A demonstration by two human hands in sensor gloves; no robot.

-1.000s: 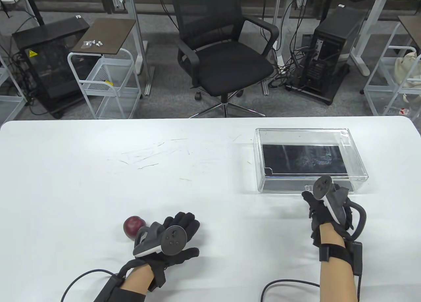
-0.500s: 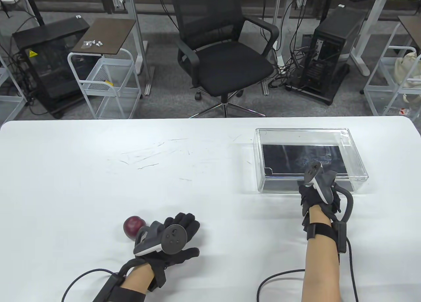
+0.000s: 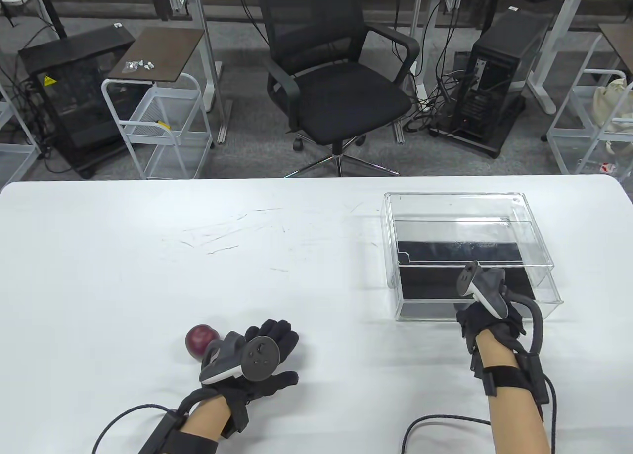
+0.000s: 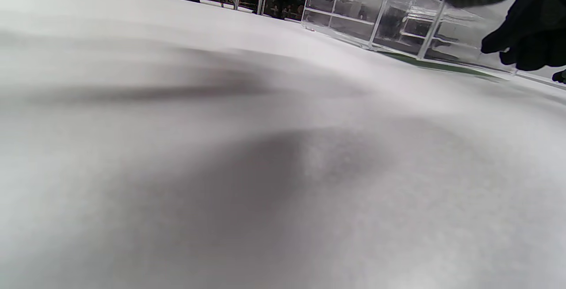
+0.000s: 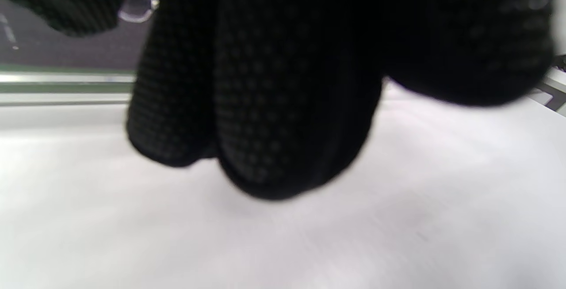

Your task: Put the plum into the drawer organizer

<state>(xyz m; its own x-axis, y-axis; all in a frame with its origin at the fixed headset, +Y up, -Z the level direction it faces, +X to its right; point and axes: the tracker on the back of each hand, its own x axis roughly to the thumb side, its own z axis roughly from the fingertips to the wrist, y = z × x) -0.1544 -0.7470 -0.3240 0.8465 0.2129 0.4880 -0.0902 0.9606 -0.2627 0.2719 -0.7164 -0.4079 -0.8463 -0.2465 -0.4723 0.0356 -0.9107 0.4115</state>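
A dark red plum (image 3: 200, 340) lies on the white table (image 3: 148, 256) near the front left. My left hand (image 3: 284, 355) lies flat and open on the table just right of the plum, holding nothing. The clear drawer organizer (image 3: 494, 211) stands at the right; it also shows in the left wrist view (image 4: 389, 19). Its drawer (image 3: 430, 315), with a dark floor, is pulled partway out toward me. My right hand (image 3: 474, 315) is at the drawer's front and grips its small clear handle (image 5: 141, 1) with curled fingers (image 5: 265, 103).
Glove cables (image 3: 435, 424) trail over the table's front edge. Beyond the far edge stand an office chair (image 3: 336, 78), a white wire cart (image 3: 158, 122) and computer towers (image 3: 499, 78).
My right hand reached forward to the organizer's front, then drew back toward me, and the drawer slid out with it. My left hand and the plum stayed put.
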